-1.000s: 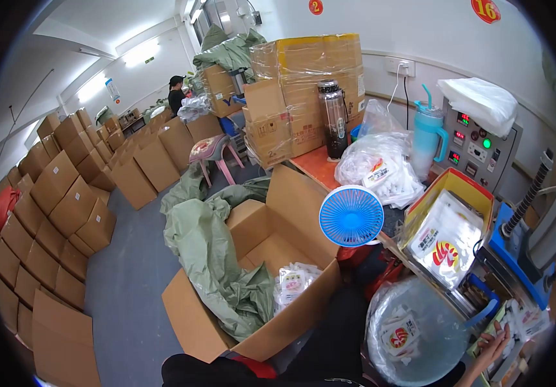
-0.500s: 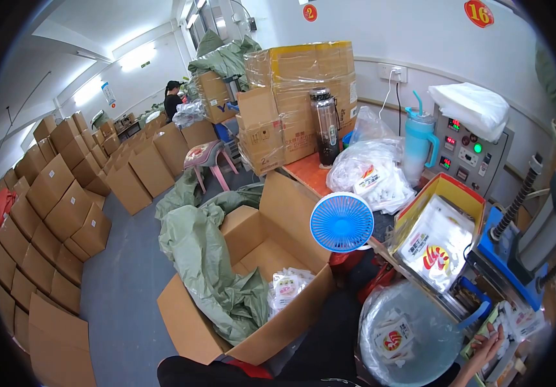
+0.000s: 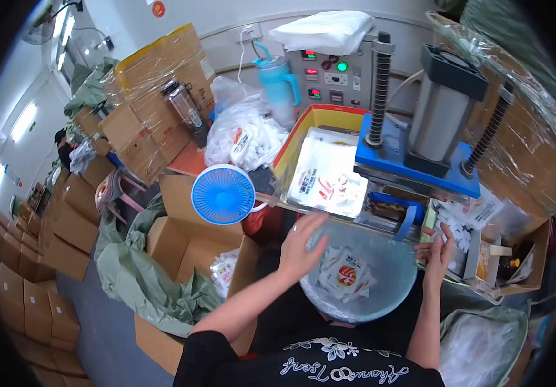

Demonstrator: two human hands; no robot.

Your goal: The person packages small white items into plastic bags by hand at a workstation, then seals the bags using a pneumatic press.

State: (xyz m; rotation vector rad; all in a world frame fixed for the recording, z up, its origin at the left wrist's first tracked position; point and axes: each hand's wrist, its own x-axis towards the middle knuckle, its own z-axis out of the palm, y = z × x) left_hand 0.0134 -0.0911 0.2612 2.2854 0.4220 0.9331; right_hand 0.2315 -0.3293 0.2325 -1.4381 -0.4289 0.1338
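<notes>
My left hand hovers over the left rim of the clear plastic-lined basin, its fingers apart and nothing visible in them. Inside the basin lie several white printed packets. On the other side, my right hand is beside the basin's right rim, next to a box of small white pieces; its fingers are spread and slightly bent, with nothing clearly held. Beyond my hands, a red and yellow box bears a stack of printed plastic bags. A press with a blue plate stands to its right.
A blue fan sits left of the bags. An open carton with green sheeting stands at lower left. Behind are a tumbler, a flask and a control box. A person is far left.
My view has swung to the right, bringing the press and basin to the middle. My left hand has come into view above the basin. My right hand shows more fully, beside the box of white pieces.
</notes>
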